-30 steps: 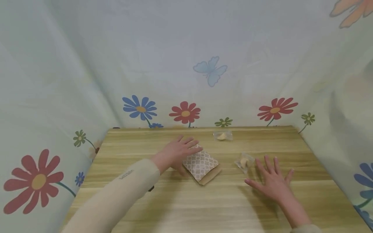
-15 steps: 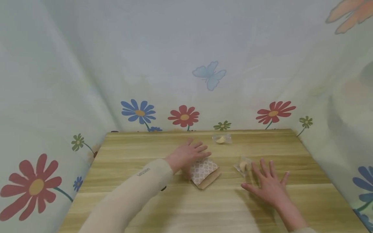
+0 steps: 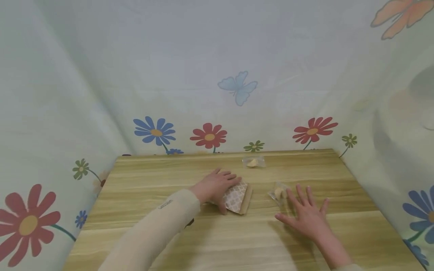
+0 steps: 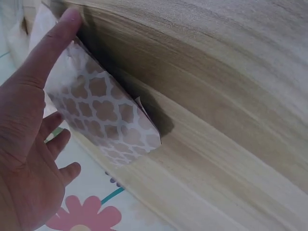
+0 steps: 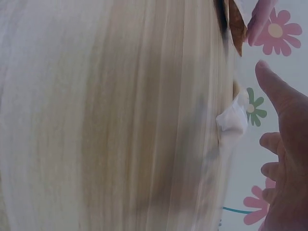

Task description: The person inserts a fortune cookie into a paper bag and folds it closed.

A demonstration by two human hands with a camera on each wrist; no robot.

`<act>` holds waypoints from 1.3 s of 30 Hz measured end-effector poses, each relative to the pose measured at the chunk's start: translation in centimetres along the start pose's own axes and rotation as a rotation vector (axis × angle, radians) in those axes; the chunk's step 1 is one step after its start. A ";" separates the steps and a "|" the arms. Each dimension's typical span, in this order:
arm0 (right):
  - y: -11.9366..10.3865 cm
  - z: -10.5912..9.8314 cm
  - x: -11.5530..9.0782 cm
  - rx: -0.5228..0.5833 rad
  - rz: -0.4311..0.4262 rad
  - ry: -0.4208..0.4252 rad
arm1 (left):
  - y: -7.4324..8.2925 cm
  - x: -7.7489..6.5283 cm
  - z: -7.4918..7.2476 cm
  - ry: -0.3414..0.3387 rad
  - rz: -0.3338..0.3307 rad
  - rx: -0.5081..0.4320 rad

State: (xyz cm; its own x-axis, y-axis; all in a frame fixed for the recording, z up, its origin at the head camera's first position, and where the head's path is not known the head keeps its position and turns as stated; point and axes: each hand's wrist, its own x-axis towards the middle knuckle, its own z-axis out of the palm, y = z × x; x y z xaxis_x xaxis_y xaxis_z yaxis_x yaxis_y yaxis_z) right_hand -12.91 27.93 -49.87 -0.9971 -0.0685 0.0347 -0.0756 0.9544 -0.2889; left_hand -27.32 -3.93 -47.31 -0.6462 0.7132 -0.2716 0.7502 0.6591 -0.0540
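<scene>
Patterned pouch [image 3: 235, 196] gripped in left hand [image 3: 216, 188]; right hand [image 3: 307, 219] spread wide near clear-wrapped tan piece [image 3: 278, 193].

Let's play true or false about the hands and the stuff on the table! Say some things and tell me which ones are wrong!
1. The left hand touches the patterned pouch. True.
2. The patterned pouch is plain blue. False: it is brownish with white.
3. The right hand has its fingers spread. True.
4. The near clear packet and far clear packet lie on the table. True.
5. The right hand grips the far clear packet. False: it holds nothing.
</scene>
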 end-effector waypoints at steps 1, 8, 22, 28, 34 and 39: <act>-0.1 0.0 0.0 0.002 0.000 -0.001 | -0.1 0.1 0.2 -0.001 -0.006 -0.017; -0.4 0.1 0.3 0.007 -0.013 0.016 | -0.3 0.7 0.7 -0.004 -0.020 -0.114; -0.6 0.3 0.6 -0.007 -0.024 0.024 | 0.2 0.9 1.6 0.034 -0.019 -0.201; -0.8 0.2 0.8 0.005 -0.038 0.027 | 0.0 0.3 1.6 0.069 -0.025 -0.217; -1.2 0.1 0.9 0.012 -0.054 0.036 | -0.2 -0.4 1.9 0.112 -0.045 -0.290; -1.4 0.1 1.1 0.023 -0.068 0.042 | -0.3 -0.8 2.7 0.140 -0.073 -0.370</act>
State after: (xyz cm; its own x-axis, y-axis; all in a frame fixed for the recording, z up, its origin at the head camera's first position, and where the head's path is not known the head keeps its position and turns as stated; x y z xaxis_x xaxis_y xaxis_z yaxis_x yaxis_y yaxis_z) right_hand -13.92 26.53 -49.50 -0.9881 -0.1205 0.0952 -0.1443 0.9408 -0.3068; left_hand -26.62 -5.30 -49.67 -0.7281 0.6700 -0.1448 0.6166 0.7325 0.2886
